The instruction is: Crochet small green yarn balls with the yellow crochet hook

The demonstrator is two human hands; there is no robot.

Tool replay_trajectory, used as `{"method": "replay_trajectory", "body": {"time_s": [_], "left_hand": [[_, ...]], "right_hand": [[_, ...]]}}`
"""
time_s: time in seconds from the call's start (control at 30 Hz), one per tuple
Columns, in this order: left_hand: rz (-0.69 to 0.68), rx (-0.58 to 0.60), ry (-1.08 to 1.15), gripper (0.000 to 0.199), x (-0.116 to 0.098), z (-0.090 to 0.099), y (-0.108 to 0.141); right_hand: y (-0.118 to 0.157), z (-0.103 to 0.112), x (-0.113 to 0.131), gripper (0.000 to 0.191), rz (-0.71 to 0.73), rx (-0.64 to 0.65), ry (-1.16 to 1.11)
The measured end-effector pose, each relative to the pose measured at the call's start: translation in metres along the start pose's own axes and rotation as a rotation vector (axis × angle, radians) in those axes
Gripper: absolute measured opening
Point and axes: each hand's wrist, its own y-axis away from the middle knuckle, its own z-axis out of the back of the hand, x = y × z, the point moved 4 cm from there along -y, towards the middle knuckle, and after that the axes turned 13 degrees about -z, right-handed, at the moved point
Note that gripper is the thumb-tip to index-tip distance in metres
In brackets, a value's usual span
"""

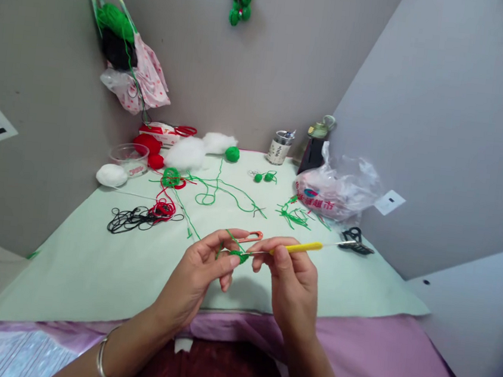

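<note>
Between thumb and fingers, my left hand [202, 270] pinches a small piece of green crochet work [241, 256]. Green yarn [236, 241] runs over the raised index finger of that hand. An orange stitch marker [254, 235] shows just above the work, beside the left fingertips. My right hand [294, 274] is closed around the yellow handle of a crochet hook [303, 247]. The thin metal tip of the hook points left and meets the green piece; whether it sits inside a stitch is too small to tell.
Black cord [133, 220], red yarn [164, 208] and loose green yarn [206, 194] lie on the pale cloth [90, 267]. White stuffing [187, 153] sits at the back. On the right are green yarn scraps [293, 216], a plastic bag [345, 189] and black scissors [354, 241].
</note>
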Motion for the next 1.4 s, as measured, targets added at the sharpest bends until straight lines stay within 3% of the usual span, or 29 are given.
{"method": "replay_trajectory", "body": {"time_s": [0.1,0.23,0.3,0.37,0.47,0.6,0.73,0.83,0.97,1.07,1.17,1.27,1.4], "left_hand": [[-0.066,-0.012,-0.116,0.030,-0.002,0.002,0.002],[-0.130,-0.082,-0.225,0.035,-0.002,0.000,0.006],[-0.064,-0.086,-0.130,0.045,0.002,-0.002,0.006],[0.075,-0.051,0.041,0.051,0.008,-0.005,0.004],[0.189,-0.051,0.219,0.045,0.007,-0.005,0.001],[0.132,-0.037,0.191,0.040,0.001,-0.004,-0.001],[0.050,-0.029,0.079,0.037,0.001,-0.009,0.001],[0.011,-0.105,0.062,0.041,0.004,-0.007,0.002],[0.162,-0.053,0.232,0.040,0.011,-0.008,0.001],[0.219,-0.060,0.322,0.031,0.010,-0.005,-0.002],[0.132,-0.091,0.256,0.027,0.006,-0.003,-0.003],[0.063,-0.037,0.108,0.030,0.005,-0.005,-0.001],[0.014,-0.007,-0.006,0.028,0.007,-0.003,0.002]], "right_hand": [[0.008,0.000,0.009,0.024,0.154,-0.027,0.216],[0.021,-0.009,0.009,0.027,0.523,-0.010,0.600],[0.026,-0.012,0.005,0.034,0.660,-0.044,0.736],[0.027,-0.011,0.003,0.038,0.697,-0.096,0.748],[0.019,-0.003,0.005,0.029,0.500,-0.119,0.509],[0.006,0.001,0.006,0.022,0.200,-0.066,0.149],[0.005,-0.006,0.004,0.019,0.226,-0.017,0.203],[0.013,-0.008,0.001,0.027,0.384,-0.066,0.376],[0.023,-0.010,0.002,0.038,0.617,-0.095,0.608],[0.016,-0.002,0.004,0.029,0.436,-0.120,0.440],[0.006,0.002,0.000,0.022,0.190,-0.088,0.160],[0.002,-0.003,-0.005,0.018,0.109,0.001,0.077],[-0.001,0.000,-0.010,0.017,0.044,-0.031,0.018]]}}
